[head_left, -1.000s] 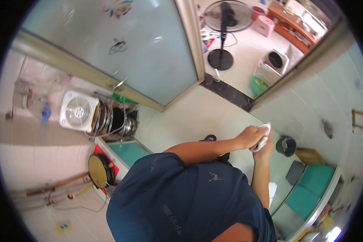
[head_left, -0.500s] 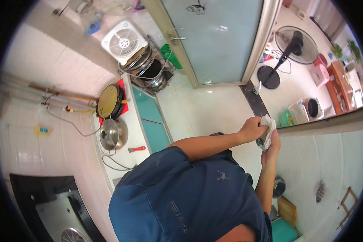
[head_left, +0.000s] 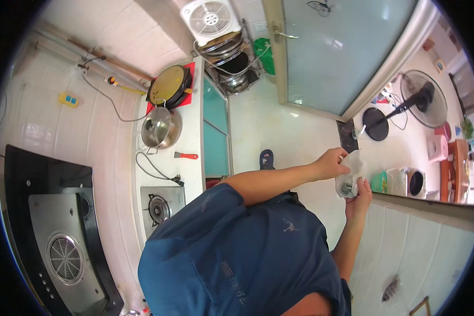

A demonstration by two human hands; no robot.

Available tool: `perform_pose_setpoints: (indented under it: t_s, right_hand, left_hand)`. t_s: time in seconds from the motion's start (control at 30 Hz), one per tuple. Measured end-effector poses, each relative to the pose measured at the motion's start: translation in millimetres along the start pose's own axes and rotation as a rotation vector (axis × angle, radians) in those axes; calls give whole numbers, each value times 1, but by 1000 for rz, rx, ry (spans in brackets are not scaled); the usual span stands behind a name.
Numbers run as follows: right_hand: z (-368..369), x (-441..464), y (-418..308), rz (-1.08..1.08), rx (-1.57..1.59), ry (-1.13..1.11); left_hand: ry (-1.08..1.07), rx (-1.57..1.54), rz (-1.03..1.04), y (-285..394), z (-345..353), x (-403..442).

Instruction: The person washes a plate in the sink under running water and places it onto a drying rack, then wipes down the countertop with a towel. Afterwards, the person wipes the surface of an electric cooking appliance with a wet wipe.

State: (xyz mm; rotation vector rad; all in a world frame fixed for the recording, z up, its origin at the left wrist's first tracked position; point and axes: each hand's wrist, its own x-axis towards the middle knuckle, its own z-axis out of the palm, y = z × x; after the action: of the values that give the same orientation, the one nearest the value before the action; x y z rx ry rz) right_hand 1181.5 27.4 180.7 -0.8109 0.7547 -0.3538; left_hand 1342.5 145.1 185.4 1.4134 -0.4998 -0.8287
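Observation:
Both hands hold a white, semi-translucent bag (head_left: 356,167) with a dark round print near its lower end. My left hand (head_left: 330,164) reaches across from the left, thumb and fingers pinching the bag's upper left edge. On the lower right side, my right hand (head_left: 358,199) grips the bag with its fingers at the edge. The bag hangs fairly flat between them above the floor. Whether anything is inside it cannot be made out.
Along the left counter (head_left: 192,176) stand a griddle pan (head_left: 167,87), a steel pot (head_left: 166,128), a red-handled scraper (head_left: 186,156) and a gas burner (head_left: 159,209). A frosted glass door (head_left: 342,58) stands ajar ahead. Beyond the doorway is a standing fan (head_left: 424,100).
The bunched-up white bag is now spread flatter, its round print showing. The view has turned, so the counter and door sit further right and the burner has come into sight.

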Motion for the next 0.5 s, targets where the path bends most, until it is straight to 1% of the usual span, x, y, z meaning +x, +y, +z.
perform_pose_setpoints:
  t_s: [0.03, 0.07, 0.1, 0.13, 0.2, 0.3, 0.33, 0.4, 0.5]
  right_hand:
    - [9, 4, -1, 15, 24, -5]
    - [20, 11, -2, 27, 47, -10]
    - [32, 20, -3, 34, 27, -26]
    - [45, 30, -3, 54, 14, -45]
    - [76, 52, 1, 102, -13, -79]
    - [130, 97, 8, 141, -107, -177]
    - [153, 111, 10, 160, -133, -191]
    - [202, 136, 14, 161, -178, -218]
    - [268, 172, 29, 239, -197, -292]
  left_hand:
    - [23, -11, 2, -4, -10, 5]
    - [9, 48, -15, -8, -22, 12]
    - [-5, 108, -31, -5, -36, 18]
    - [18, 95, -26, -3, -51, 23]
    - [140, 89, -26, 3, -85, 30]
    - [245, 95, -47, 7, -150, 44]
    - [274, 74, -52, 5, -173, 49]
    - [377, 48, 8, 0, -217, 56]
    - [468, 32, -3, 1, -283, 60]
